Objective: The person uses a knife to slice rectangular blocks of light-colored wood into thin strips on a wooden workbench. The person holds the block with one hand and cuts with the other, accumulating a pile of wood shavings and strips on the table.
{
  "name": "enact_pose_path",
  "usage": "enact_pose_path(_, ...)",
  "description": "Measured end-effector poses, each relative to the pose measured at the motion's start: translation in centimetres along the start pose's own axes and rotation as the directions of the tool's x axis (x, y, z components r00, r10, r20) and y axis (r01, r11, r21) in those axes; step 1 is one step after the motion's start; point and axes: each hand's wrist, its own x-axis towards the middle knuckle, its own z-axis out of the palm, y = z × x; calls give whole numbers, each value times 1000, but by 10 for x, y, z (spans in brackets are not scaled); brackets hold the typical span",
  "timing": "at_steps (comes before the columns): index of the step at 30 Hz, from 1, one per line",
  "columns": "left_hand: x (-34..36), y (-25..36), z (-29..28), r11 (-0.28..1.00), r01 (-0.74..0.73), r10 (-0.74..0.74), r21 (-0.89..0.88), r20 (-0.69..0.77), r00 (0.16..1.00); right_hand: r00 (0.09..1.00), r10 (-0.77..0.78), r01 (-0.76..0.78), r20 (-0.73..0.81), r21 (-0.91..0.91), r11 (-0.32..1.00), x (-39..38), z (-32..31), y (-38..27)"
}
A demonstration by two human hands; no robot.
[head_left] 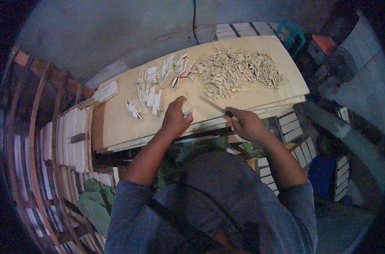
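Note:
My left hand (174, 119) is closed around a small pale bundle (186, 107), over the near side of the board-topped table. The bundle's speckled end faces up; its material is too small to make out. My right hand (248, 125) grips the dark handle of a thin knife (211, 103), whose blade points to the far left. Beyond it spreads a loose pile of short, pale stick-like pieces (239, 72). Farther left, past my left hand, lie rows of whitish bundled pieces (152, 94).
Stacked pale boards (133, 131) form the worktop. A whitish block (106, 91) lies at its left end. Slatted racks (33, 127) stand along the left side. A green plastic chair (290, 37) and a fan-like round object (341, 63) are at the far right.

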Motion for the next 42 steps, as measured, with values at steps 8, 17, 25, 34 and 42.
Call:
enact_pose_path(8,9,-2,11,997,-76,76,-18,0,997,975,154,-178,-161,-148,973,35,-26,34)
enact_pose_path(17,27,25,25,992,-34,41,-123,58,997,939,257,-259,-230,20,966,28,-52,6)
enact_pose_path(25,28,20,31,986,-65,74,-154,60,995,981,150,-173,-124,-203,964,-9,35,-23)
enact_pose_path(34,18,30,7,887,-448,456,115,-52,889,977,200,-207,-68,-115,972,-9,21,-46)
enact_pose_path(42,21,37,6,874,-478,484,93,-65,873,955,271,-233,121,-262,937,32,34,-69)
